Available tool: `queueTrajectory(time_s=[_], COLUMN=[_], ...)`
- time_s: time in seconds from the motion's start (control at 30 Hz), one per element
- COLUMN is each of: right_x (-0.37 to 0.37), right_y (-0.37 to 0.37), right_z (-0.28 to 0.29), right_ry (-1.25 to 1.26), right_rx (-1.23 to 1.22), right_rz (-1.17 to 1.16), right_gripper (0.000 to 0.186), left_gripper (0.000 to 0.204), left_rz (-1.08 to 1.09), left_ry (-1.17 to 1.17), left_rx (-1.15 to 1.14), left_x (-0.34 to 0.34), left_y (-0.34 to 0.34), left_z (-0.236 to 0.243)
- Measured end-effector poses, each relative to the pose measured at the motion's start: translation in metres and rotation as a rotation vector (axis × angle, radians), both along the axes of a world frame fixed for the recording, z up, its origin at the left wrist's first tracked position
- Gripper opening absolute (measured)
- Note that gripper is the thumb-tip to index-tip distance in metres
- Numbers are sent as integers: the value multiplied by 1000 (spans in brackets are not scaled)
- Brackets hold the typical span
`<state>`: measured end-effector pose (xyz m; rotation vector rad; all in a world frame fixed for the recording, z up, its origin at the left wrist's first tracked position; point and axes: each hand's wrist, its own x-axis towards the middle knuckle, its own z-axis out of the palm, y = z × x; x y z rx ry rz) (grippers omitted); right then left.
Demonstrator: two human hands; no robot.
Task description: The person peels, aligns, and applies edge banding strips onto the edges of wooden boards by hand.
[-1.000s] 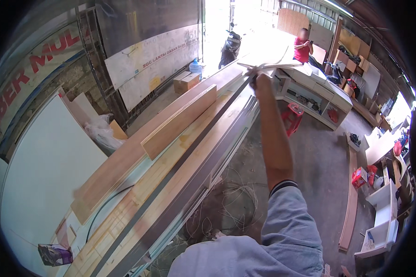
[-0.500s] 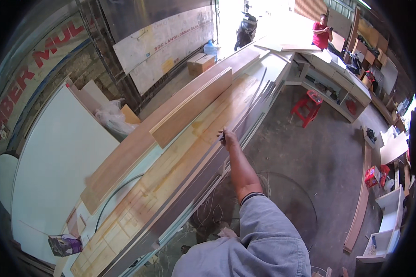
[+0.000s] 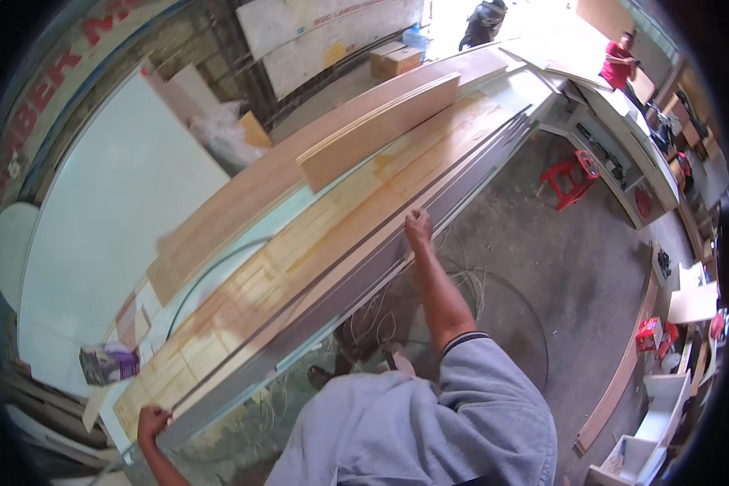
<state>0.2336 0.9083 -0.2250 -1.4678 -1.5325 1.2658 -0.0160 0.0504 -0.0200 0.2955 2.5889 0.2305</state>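
A long, thin dark strip (image 3: 300, 298) lies along the edge of a long wooden panel (image 3: 243, 292) with yellowish stains. My left hand (image 3: 152, 424) is at the panel's near-left end, its fingers pinched at the near end of the strip. Farther along the same edge, my right hand (image 3: 418, 229) is closed, fingertips on the strip. Below the strip, a grey-brown board edge (image 3: 356, 279) faces me. What lies inside the closed fingers is mostly hidden.
A loose brown board (image 3: 381, 130) stands on edge on the bench's far side. A dark hose (image 3: 211, 275) crosses behind the panel. A purple-and-grey package (image 3: 109, 364) sits at the left end. A red stool (image 3: 571, 180) stands on the floor; a person in red (image 3: 618, 65) is farther back.
My left hand has come into view at the panel's near-left end. My right hand stays at the panel edge, now more tightly closed. The view has shifted, moving the scene rightward.
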Motion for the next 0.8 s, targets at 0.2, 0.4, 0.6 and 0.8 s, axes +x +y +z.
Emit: queueTrajectory(time_s=[0.2,0.4,0.6,0.8], right_x=[2,-25,-17,-12], right_y=[-123,-204,-238,-257], right_z=[27,16,13,8], right_ry=[-410,-666,-823,-859], right_rx=[504,685,753,785], right_rz=[530,929,917,855], right_gripper=[39,52,57,63], left_gripper=[28,28,27,43], left_rz=[1,31,-25,-91], left_ry=[-157,-280,-246,-86], left_rx=[65,78,97,34], left_x=[-31,-57,-74,-73], left_y=[59,28,-6,-15], left_z=[-19,-73,-136,-172])
